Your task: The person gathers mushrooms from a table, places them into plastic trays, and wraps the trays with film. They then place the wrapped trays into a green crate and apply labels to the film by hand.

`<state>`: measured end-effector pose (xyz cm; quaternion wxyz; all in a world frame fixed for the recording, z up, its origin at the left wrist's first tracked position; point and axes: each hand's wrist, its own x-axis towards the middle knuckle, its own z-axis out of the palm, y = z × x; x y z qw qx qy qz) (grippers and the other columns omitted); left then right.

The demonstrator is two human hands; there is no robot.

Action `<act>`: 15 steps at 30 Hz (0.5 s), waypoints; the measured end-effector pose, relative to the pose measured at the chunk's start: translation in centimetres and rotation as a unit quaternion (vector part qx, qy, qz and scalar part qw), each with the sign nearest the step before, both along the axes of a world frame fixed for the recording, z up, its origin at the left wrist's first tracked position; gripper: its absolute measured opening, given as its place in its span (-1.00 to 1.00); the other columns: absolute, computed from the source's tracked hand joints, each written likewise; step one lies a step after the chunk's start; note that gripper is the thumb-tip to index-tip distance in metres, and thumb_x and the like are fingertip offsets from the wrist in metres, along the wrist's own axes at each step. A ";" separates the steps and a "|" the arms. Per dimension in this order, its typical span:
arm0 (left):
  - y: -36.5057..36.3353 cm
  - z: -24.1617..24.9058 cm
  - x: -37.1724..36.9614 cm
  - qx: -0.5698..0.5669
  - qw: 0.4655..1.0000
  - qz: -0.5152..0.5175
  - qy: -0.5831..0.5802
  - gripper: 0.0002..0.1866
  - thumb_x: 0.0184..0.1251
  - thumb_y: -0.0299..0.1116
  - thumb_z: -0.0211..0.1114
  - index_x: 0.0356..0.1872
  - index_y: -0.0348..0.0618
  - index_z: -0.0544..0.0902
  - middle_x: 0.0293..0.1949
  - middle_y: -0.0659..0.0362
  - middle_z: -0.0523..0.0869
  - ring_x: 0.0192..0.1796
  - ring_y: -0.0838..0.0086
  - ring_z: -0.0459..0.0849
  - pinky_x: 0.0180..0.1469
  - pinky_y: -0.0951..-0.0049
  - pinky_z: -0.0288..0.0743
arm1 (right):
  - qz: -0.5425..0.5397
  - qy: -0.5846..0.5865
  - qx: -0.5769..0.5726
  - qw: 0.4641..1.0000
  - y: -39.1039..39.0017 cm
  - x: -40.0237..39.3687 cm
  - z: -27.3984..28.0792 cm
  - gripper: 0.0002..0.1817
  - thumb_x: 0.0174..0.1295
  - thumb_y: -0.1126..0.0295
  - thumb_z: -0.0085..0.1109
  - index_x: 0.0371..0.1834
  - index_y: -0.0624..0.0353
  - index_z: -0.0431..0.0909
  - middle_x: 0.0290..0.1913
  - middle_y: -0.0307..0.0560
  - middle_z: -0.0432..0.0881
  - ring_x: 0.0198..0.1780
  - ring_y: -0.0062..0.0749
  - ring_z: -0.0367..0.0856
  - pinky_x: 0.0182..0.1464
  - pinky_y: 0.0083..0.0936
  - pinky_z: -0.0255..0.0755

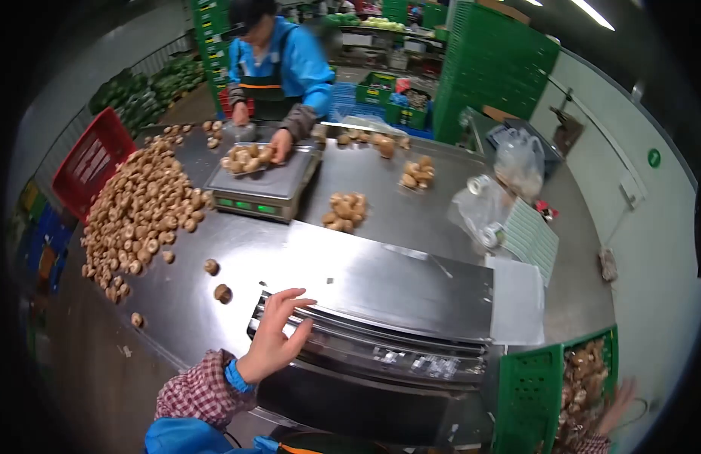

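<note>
My left hand (278,333) is over the near edge of the steel wrapping machine (380,333), fingers apart and nothing between them. At the lower right, my right hand (617,405) is blurred by motion beside a green crate (530,393) that holds packed mushrooms (585,378); its fingers look spread, with nothing seen in them. Two loose mushrooms (223,293) lie on the table left of my left hand. Beyond the machine, a group of mushrooms (345,212) sits on the steel table, with another group (418,172) farther back.
A co-worker (282,64) across the table touches mushrooms (247,158) on a scale (252,193). A large mushroom pile (142,208) spills from a red crate (93,163) at left. Plastic bags (519,163), a green sheet (530,240) and white paper (517,301) lie at right.
</note>
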<state>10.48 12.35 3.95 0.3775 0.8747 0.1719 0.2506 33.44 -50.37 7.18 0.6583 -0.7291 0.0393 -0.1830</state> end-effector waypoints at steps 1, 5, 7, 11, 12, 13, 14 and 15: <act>2.0 -0.6 -0.3 0.002 1.000 0.012 0.015 -0.64 0.09 -0.47 0.22 -0.03 -0.18 0.47 0.06 -0.01 0.41 0.16 0.18 0.36 0.19 0.28 0.24 | -0.003 0.001 0.060 0.998 12.1 -1.2 3.3 -0.45 0.31 0.15 -0.11 0.30 0.16 0.11 0.13 0.08 0.36 -0.07 -0.31 0.50 0.05 -0.44 0.39; 6.7 -1.2 0.4 0.001 0.996 0.068 -0.056 -0.49 0.10 -0.46 0.17 0.15 -0.15 0.32 0.17 -0.02 0.31 0.25 0.17 0.25 0.26 0.25 0.13 | 0.347 -0.249 -0.438 0.791 36.2 2.3 0.9 -0.38 -0.04 0.30 0.28 0.16 0.19 0.36 0.17 0.15 0.35 0.21 -0.05 0.30 0.21 -0.26 0.19; 7.8 0.9 0.2 0.041 0.996 0.067 -0.049 -0.42 0.09 -0.40 0.20 0.20 -0.15 0.29 0.23 -0.05 0.23 0.31 0.11 0.16 0.29 0.19 0.06 | 0.444 -0.321 -0.472 0.691 46.6 2.7 1.8 -0.32 -0.09 0.23 0.30 0.20 0.08 0.36 0.35 0.19 0.05 0.34 0.08 0.05 0.31 -0.13 -0.03; 11.9 1.3 0.6 0.158 0.977 0.140 -0.006 -0.23 0.02 -0.31 0.29 0.30 -0.12 0.15 0.32 -0.14 0.03 0.36 -0.05 -0.02 0.32 0.03 -0.10 | 0.501 -0.367 -0.334 0.709 60.4 3.7 1.5 -0.39 0.06 0.18 0.20 0.22 0.06 0.34 0.37 0.22 0.03 0.34 0.08 0.05 0.31 -0.14 -0.04; 13.1 0.7 1.0 0.173 0.972 0.156 -0.002 -0.18 0.01 -0.30 0.30 0.33 -0.11 0.11 0.33 -0.15 -0.01 0.37 -0.07 -0.04 0.32 0.01 -0.11 | 0.512 -0.364 -0.304 0.716 62.9 3.9 1.1 -0.41 0.07 0.18 0.18 0.22 0.05 0.35 0.36 0.22 0.04 0.34 0.07 0.06 0.31 -0.16 -0.03; 14.0 -0.2 1.7 0.180 0.970 0.164 0.005 -0.13 -0.01 -0.28 0.32 0.35 -0.11 0.06 0.34 -0.18 -0.05 0.37 -0.13 -0.09 0.32 -0.01 -0.14 | 0.521 -0.359 -0.274 0.724 65.1 4.2 0.5 -0.43 0.09 0.18 0.16 0.21 0.05 0.36 0.36 0.22 0.06 0.34 0.05 0.07 0.31 -0.17 -0.03; 14.7 -1.2 2.7 0.158 0.977 0.145 -0.002 -0.06 -0.05 -0.18 0.37 0.36 -0.07 0.03 0.32 -0.25 -0.08 0.34 -0.26 -0.14 0.27 -0.15 -0.19 | 0.525 -0.351 -0.280 0.723 67.1 4.3 -0.3 -0.43 0.09 0.18 0.16 0.21 0.05 0.36 0.36 0.22 0.06 0.34 0.05 0.07 0.31 -0.17 -0.03; 14.8 -2.2 3.9 0.159 0.977 0.139 0.014 -0.01 -0.09 -0.11 0.40 0.37 -0.06 0.01 0.32 -0.26 -0.09 0.34 -0.26 -0.15 0.26 -0.19 -0.19 | 0.518 -0.383 -0.296 0.705 68.9 4.4 -1.3 -0.45 0.11 0.16 0.14 0.20 0.04 0.37 0.34 0.21 0.09 0.33 0.05 0.10 0.31 -0.17 -0.01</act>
